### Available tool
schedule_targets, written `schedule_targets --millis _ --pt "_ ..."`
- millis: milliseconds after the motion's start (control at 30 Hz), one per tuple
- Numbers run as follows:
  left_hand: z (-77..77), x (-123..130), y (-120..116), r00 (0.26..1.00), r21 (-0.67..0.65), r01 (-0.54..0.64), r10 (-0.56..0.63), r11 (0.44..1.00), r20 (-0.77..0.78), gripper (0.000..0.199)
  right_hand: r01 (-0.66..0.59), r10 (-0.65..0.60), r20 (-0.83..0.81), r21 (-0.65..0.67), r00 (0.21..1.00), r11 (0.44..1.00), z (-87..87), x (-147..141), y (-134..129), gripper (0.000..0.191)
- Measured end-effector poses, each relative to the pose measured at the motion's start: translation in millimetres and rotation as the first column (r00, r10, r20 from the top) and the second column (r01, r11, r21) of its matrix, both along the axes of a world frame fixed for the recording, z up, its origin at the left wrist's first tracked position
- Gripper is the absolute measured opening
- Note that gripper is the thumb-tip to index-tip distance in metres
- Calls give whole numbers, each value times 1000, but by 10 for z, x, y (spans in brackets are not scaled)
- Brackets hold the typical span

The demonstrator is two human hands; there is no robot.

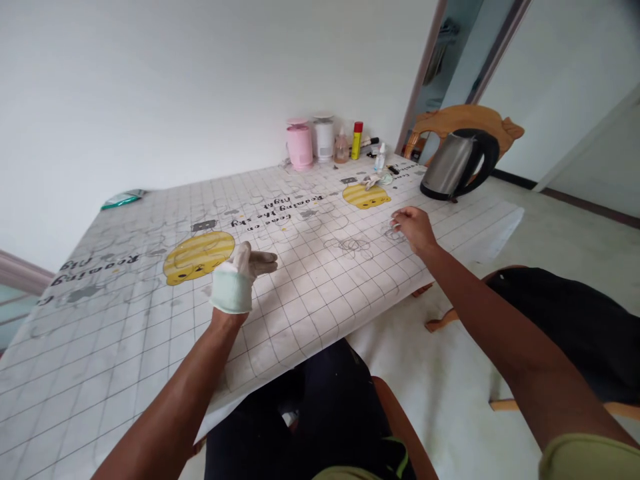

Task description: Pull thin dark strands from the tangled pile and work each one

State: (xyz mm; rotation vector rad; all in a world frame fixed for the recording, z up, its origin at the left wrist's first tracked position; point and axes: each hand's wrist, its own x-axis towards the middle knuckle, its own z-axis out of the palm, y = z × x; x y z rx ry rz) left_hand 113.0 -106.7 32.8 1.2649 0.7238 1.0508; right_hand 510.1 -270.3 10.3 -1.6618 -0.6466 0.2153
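Note:
My left hand (243,270) wears a whitish knit glove with a pale green cuff. It is held just over or on the table, fingers stretched out and pointing right, with nothing seen in them. My bare right hand (414,229) is at the table's right part, its fingers curled and brought together; whether something thin is between them I cannot make out. Beneath its fingertips is a dark, thin-lined tangle (393,233). A second such tangle (349,248) lies to its left. Farther back, a crumpled glove-like item (376,180) rests on the tablecloth.
A checked tablecloth (310,293) covers the table. A steel kettle (453,163) stands near the right edge. Along the wall are a pink canister (300,145), a white canister (324,140), a spray can (357,141) and small bottles. Chairs stand to the right.

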Motion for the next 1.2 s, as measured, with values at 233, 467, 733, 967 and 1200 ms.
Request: schedule_targets --millis 233,467,733,967,1200 --pt "9 -56 -1 1000 -4 5 -5 1000 -31 46 -588 673 -328 329 663 739 -230 -1153 481 25" --pt "-4 -168 -40 999 -23 6 -7 1000 -34 42 -392 464 -337 263 819 882 -439 -679 397 20" --pt "12 -264 36 996 -12 -22 21 1000 -87 47 -138 253 -393 299 884 944 -242 233 94 26" --pt "-9 -306 256 990 16 -34 36 999 -137 55 -241 336 -339 293 879 925 37 -236 453 21" --pt "44 -329 243 975 25 103 -96 994 -202 57 -594 640 -98 288 762 751 338 -1520 1136 23"
